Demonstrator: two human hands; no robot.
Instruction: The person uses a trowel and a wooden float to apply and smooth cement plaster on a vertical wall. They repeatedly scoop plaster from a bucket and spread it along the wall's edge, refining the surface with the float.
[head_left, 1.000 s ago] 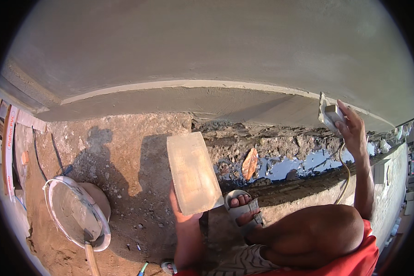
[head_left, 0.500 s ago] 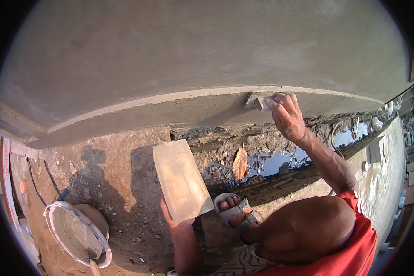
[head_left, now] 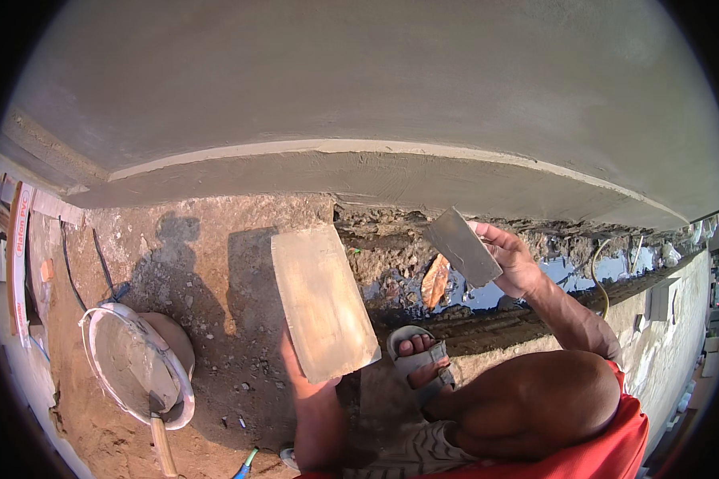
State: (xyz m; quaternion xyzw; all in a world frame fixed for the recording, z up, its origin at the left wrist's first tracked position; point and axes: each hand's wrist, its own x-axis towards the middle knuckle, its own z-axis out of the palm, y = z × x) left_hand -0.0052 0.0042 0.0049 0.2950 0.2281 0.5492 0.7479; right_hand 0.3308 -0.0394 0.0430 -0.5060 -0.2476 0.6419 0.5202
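My left hand point(head_left: 297, 375) grips a pale, rectangular hawk board point(head_left: 324, 302) from beneath. The board hides most of the fingers, and its bare upper face is turned up. My right hand point(head_left: 513, 263) holds a small rectangular plastering trowel point(head_left: 465, 249), with its grey blade tilted and apart from the wall. The trowel's handle is hidden behind the blade. Above both hands stands the grey plastered wall point(head_left: 359, 80). A pale ledge line point(head_left: 327, 146) runs along it, over a lower band of rough plaster point(head_left: 295, 174).
At lower left, a bucket point(head_left: 185, 405) contains grey mix and a wooden-handled tool point(head_left: 164, 447). A ditch with dark water point(head_left: 567, 275) and a dry brown leaf point(head_left: 434, 281) runs below the wall. My sandalled foot point(head_left: 420, 359) is beside it. Black cables point(head_left: 100, 259) lie left.
My right hand has drawn the trowel off the lower wall band, down toward me, and turned its blade into view. My left hand still holds the board, now slightly more upright.
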